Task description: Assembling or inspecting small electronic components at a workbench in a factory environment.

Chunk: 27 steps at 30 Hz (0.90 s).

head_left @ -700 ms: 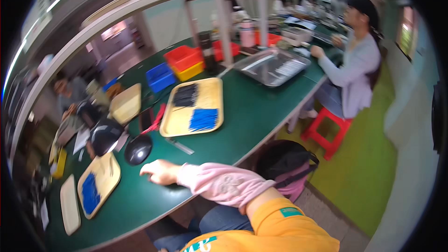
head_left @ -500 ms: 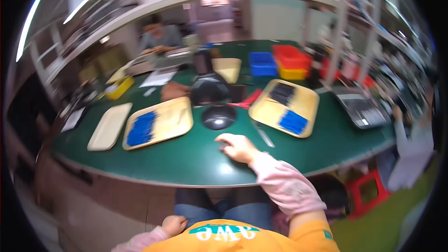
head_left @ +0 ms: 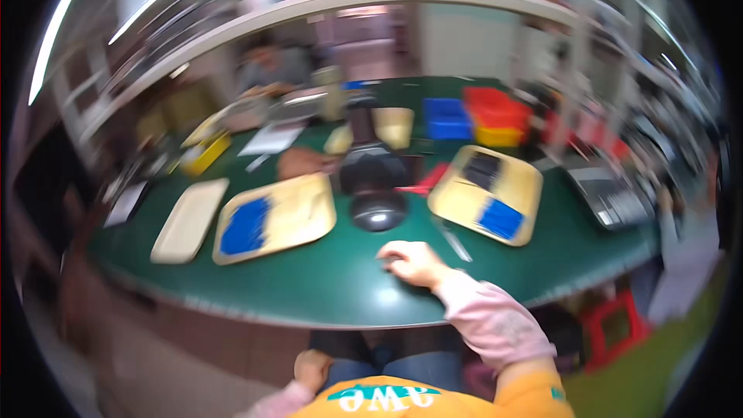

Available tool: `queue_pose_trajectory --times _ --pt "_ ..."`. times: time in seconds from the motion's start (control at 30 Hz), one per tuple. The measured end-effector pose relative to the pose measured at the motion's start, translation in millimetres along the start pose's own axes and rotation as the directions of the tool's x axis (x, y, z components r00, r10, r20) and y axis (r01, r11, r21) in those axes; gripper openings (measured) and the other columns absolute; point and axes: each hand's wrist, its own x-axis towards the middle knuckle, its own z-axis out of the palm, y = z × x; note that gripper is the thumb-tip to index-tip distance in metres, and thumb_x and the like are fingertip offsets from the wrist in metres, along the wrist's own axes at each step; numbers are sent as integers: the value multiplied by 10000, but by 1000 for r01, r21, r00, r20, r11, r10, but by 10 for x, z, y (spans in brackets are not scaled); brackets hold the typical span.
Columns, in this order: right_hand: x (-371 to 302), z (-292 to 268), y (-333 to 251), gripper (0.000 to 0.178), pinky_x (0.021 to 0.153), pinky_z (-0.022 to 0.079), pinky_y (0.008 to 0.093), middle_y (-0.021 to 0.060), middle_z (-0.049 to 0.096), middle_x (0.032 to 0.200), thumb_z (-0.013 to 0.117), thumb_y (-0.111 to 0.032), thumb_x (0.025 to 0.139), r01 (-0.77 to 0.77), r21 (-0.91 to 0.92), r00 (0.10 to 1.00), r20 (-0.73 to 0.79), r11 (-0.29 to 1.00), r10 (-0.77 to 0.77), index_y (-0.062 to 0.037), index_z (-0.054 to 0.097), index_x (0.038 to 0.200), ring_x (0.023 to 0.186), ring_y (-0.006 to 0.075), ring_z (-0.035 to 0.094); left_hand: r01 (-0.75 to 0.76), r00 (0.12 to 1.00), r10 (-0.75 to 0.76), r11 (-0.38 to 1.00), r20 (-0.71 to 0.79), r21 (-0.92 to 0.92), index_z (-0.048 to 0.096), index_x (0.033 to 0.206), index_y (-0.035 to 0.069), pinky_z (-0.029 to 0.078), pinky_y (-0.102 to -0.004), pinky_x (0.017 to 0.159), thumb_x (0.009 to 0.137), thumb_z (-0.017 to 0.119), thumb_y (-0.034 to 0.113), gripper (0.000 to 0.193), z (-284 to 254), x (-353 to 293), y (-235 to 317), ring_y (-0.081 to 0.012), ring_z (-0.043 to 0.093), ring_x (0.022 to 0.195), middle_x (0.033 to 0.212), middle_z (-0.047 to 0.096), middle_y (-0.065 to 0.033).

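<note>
My right hand (head_left: 410, 262) rests loosely curled and empty on the table (head_left: 340, 286); the black dome (head_left: 378, 210) lies just ahead, nearer it than my left hand (head_left: 312, 368).

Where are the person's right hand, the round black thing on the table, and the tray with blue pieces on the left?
right hand (head_left: 409, 262), head view, knuckles.
round black thing (head_left: 378, 212), head view, top.
left tray (head_left: 306, 207), head view, bare tan part.
</note>
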Motion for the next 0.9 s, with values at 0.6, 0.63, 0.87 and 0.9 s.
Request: queue_pose_trajectory --times 0.6,0.63,0.87,0.9 --pt "21 72 -76 157 577 439 300 100 585 634 471 -20 622 30 147 998 -57 989 -22 -19 550 758 610 214 574 248 951 -270 957 151 152 592 676 64 430 -364 591 646 619 161 105 508 92 -764 -329 533 625 699 555 -166" --pt "15 66 -62 157 577 439 300 100 585 634 471 -20 622 26 145 998 -62 989 -18 -19 550 758 610 214 574 290 953 -298 950 58 117 584 654 48 433 -356 578 636 618 125 86 483 68 -700 -319 538 611 665 551 -169" --pt "81 85 -46 163 575 453 292 105 592 670 492 -44 601 91 161 993 -86 983 -78 -28 574 741 615 214 580 453 887 -461 871 -2 -191 556 603 15 429 -361 539 607 607 56 66 -312 104 200 -308 533 548 593 534 -172" --pt "98 127 -6 159 578 454 293 108 595 682 503 -54 592 115 148 988 -122 982 -97 -38 587 726 617 222 578 367 921 -379 921 -85 -130 531 568 -7 425 -358 515 580 598 24 75 -392 162 370 -309 523 506 546 520 -167"
